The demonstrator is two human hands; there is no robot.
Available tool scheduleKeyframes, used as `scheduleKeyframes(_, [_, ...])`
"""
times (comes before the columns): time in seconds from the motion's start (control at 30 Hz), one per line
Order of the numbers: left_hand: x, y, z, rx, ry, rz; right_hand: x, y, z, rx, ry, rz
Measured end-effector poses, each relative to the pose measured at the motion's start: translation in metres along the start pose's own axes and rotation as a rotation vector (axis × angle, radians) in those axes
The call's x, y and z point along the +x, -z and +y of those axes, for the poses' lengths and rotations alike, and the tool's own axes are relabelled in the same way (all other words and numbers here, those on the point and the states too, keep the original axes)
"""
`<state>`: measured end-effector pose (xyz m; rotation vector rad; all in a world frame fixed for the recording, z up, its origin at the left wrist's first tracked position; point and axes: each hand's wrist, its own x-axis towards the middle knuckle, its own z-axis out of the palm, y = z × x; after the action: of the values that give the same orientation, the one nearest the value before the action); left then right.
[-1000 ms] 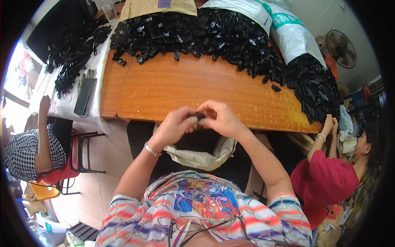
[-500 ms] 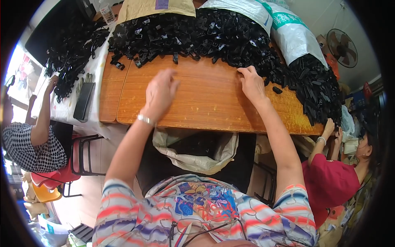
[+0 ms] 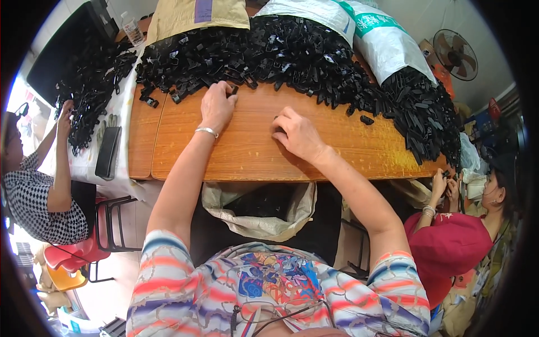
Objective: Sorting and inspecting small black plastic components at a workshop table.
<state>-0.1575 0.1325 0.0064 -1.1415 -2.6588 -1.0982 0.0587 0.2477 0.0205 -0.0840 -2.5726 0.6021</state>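
My left hand [image 3: 218, 106] reaches to the near edge of a heap of small black plastic clips [image 3: 196, 59]. Its thumb and fingers close on one black plastic clip [image 3: 233, 90] there. Above the middle of the brown wooden table [image 3: 241, 151], my right hand [image 3: 300, 135] has its fingers curled together. A dark bit shows at its fingertips, too small to name. Longer, narrow black plastic pieces [image 3: 418, 106] lie heaped at the right, with one loose black piece [image 3: 366, 120] nearer me.
An open woven sack [image 3: 216, 216] with dark contents hangs below the table edge. A tan sack [image 3: 179, 19] and a white-green sack [image 3: 387, 45] lie behind the heaps. Co-workers sit left [image 3: 45, 202] and right [image 3: 449, 241], hands at black pieces. A fan [image 3: 456, 55] stands back right.
My left hand has moved forward to the heap's edge and closed on a clip. My right hand has drawn back from the heap, nearer and to the left, fingers curled.
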Motion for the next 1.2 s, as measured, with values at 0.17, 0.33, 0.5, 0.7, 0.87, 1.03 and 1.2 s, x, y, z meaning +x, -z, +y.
scheduleKeyframes(0.17, [-0.045,-0.003,-0.011,-0.899,0.219,-0.130,-0.008,-0.008,-0.012,0.071,-0.122,0.153])
scheduleKeyframes(0.33, [-0.091,0.021,0.016,-1.347,0.428,-0.295,-0.015,-0.010,-0.005,0.242,-0.368,0.182])
scheduleKeyframes(0.5, [-0.111,0.025,0.017,-1.390,0.413,-0.322,-0.013,-0.010,-0.016,-0.069,-0.185,0.061])
scheduleKeyframes(0.7, [-0.115,0.027,0.014,-1.409,0.449,-0.305,0.010,-0.004,-0.014,-0.162,-0.066,0.062])
scheduleKeyframes(0.87, [-0.116,0.026,0.016,-1.371,0.438,-0.348,0.034,0.003,0.013,-0.322,0.254,-0.100])
scheduleKeyframes(1.03, [-0.115,0.026,0.011,-1.371,0.427,-0.372,0.037,0.009,0.014,-0.313,0.306,-0.249])
scheduleKeyframes(1.2, [-0.115,0.025,0.012,-1.396,0.418,-0.351,0.029,0.006,0.002,-0.120,0.125,-0.250])
